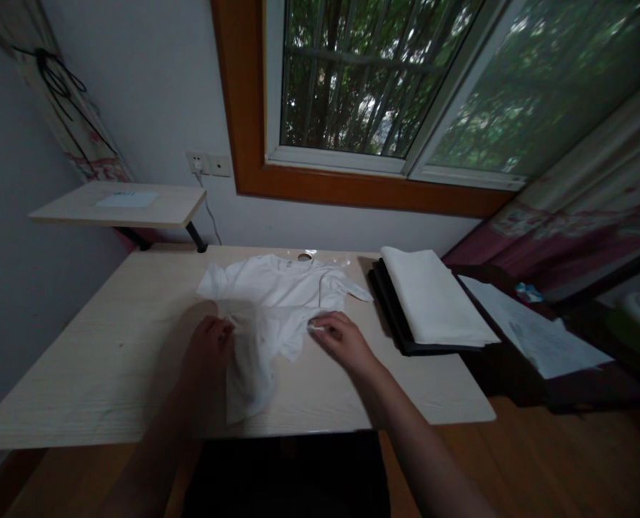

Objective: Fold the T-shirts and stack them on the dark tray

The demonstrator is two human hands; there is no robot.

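A white short-sleeved T-shirt (277, 282) lies spread and creased on the table, its collar towards the window. Over its lower part hangs a thin translucent white sheet (249, 374), which drapes down towards the table's front edge; whether it is plastic or thin cloth I cannot tell. My left hand (211, 339) is closed at the sheet's left edge, its fingers dim in shadow. At the right side, my right hand (342, 338) pinches a white edge between thumb and fingers, beside the shirt's lower right part.
A roll of tape (305, 256) lies behind the collar. To the right, white folded material (439, 298) rests on black folded material (387, 302). A raised shelf (163, 208) stands at the back left. Papers (536, 331) lie on a dark surface beyond the table's right edge.
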